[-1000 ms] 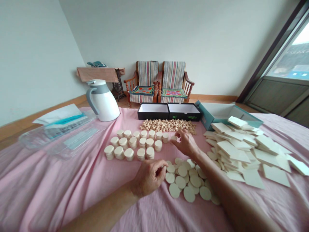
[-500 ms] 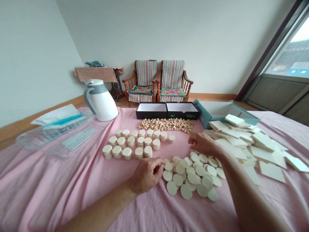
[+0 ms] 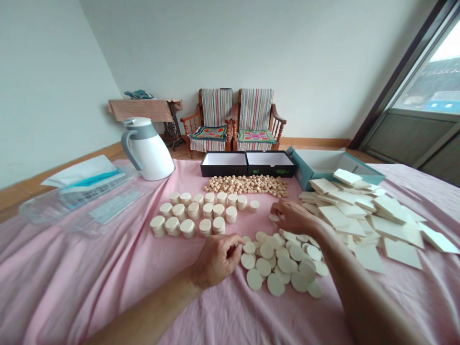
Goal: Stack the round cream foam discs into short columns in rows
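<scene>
My left hand (image 3: 217,258) rests curled on the pink cloth, its fingers pinching a pale round disc at the left edge of a loose heap of discs (image 3: 283,266). My right hand (image 3: 293,216) is at the heap's far edge, fingers closed on a disc. Beyond my left hand stand three rows of stacked discs (image 3: 201,213), with one short stack (image 3: 254,205) at the right end of the back row. A strip of small wooden beads (image 3: 247,185) lies behind the stacks.
Square pale tiles (image 3: 362,211) are piled at the right. Two black boxes (image 3: 247,164) and a teal box (image 3: 325,165) sit at the back. A white jug (image 3: 147,149) and a clear plastic tray (image 3: 82,201) stand at the left. Two armchairs (image 3: 233,122) stand by the wall.
My right hand left a disc at the end of the back row, swung right toward the tiles, and has come back to the heap, now closed on a disc. The left hand stayed put.
</scene>
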`<state>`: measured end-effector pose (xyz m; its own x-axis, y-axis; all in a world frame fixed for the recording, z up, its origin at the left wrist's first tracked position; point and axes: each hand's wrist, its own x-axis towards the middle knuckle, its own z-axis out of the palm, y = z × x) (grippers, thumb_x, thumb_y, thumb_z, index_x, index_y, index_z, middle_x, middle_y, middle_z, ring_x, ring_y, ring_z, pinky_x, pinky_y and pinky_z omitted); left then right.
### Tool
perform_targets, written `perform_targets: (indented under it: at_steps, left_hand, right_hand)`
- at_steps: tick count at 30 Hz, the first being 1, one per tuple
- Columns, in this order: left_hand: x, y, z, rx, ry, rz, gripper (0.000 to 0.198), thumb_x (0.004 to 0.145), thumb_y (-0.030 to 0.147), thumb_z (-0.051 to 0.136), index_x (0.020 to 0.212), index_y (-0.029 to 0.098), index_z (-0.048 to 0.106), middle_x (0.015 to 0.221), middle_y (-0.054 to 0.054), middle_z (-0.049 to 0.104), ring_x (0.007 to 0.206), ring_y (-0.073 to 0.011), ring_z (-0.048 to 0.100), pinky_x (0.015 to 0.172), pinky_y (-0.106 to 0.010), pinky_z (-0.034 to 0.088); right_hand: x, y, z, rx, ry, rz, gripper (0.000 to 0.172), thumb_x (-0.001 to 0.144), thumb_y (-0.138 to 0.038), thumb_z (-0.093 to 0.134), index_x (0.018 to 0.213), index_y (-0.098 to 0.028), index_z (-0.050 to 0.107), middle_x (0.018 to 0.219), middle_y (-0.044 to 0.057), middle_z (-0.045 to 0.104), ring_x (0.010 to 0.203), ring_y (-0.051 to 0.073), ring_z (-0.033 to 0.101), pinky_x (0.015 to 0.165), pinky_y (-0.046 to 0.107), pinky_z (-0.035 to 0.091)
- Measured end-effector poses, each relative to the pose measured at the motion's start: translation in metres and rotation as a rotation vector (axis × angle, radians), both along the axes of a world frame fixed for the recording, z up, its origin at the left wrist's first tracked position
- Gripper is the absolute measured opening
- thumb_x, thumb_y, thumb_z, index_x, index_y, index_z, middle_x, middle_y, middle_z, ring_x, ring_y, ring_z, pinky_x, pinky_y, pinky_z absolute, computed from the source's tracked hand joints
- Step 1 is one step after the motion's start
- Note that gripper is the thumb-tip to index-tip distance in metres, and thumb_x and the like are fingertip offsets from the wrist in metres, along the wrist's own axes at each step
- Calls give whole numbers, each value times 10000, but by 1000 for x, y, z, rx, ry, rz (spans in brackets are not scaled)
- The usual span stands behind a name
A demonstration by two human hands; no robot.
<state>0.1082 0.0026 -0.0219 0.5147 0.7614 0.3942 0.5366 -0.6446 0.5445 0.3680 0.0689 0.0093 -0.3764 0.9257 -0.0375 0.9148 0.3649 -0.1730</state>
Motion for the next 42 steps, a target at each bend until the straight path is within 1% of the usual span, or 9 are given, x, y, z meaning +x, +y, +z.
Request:
perform_targets:
  at_steps: [4,10,16,22,28,31,35,38,42]
  left_hand:
    - [0,-1,2,14,-6,-4,176,826,139,467,874,163,635,682,-9,664,597,-106,596,572,-194,414]
    - [1,-1,2,8,-13,-14,172,816,123,475,875,163,631,686,-7,669,598,-106,597,574,-194,409]
    - [1,-2,2,8,-14,-4,178,797,102,482,863,158,637,664,-6,662,569,-97,577,537,-183,386]
    - [0,-2,2,19,-9,-8,177,800,107,477,859,157,636,652,-5,654,554,-95,571,526,-182,382]
    - [0,-2,3,15,-11,-2,179,802,112,475,857,160,638,670,-12,669,580,-106,594,540,-187,404]
    - [0,-2,2,20,-16,-11,184,807,113,469,868,158,637,706,-21,682,613,-114,614,570,-193,427]
    - [0,-1,0,19,-18,-18,192,807,121,467,880,160,640,716,-26,685,634,-122,625,611,-200,456]
    - [-1,0,0,14,-10,-21,191,808,128,469,882,159,642,704,-24,680,622,-121,621,606,-198,457]
    - [-1,0,0,5,1,-19,187,818,136,467,885,161,640,704,-20,677,618,-120,614,602,-201,448]
  right_hand:
    - [-15,1,-6,131,174,43,223,670,-119,522,880,-166,581,870,64,617,794,161,553,698,238,377]
    - [-35,7,-11,300,385,-42,167,670,-132,500,828,-187,508,824,31,569,684,126,514,617,225,368]
    - [-51,16,-15,347,334,-174,110,753,-276,511,816,-187,502,817,44,559,673,135,518,589,232,352]
    - [-59,10,-9,343,242,-261,216,754,-393,567,800,-189,512,843,50,587,702,147,527,574,235,321]
    - [-42,13,1,362,291,-303,265,791,-459,529,772,-195,546,776,32,609,663,139,532,574,238,319]
    - [-20,13,3,307,247,-316,202,786,-384,527,710,-198,550,680,14,595,621,132,523,569,238,316]
    - [6,7,1,82,97,-259,138,711,-322,587,657,-196,566,665,18,609,604,138,534,542,242,300]
    - [12,2,0,-1,13,-212,137,673,-325,617,700,-194,590,708,35,637,643,162,558,544,248,301]
    - [7,0,-2,-21,-50,-178,94,680,-262,578,723,-180,598,722,55,647,649,172,564,540,256,288]
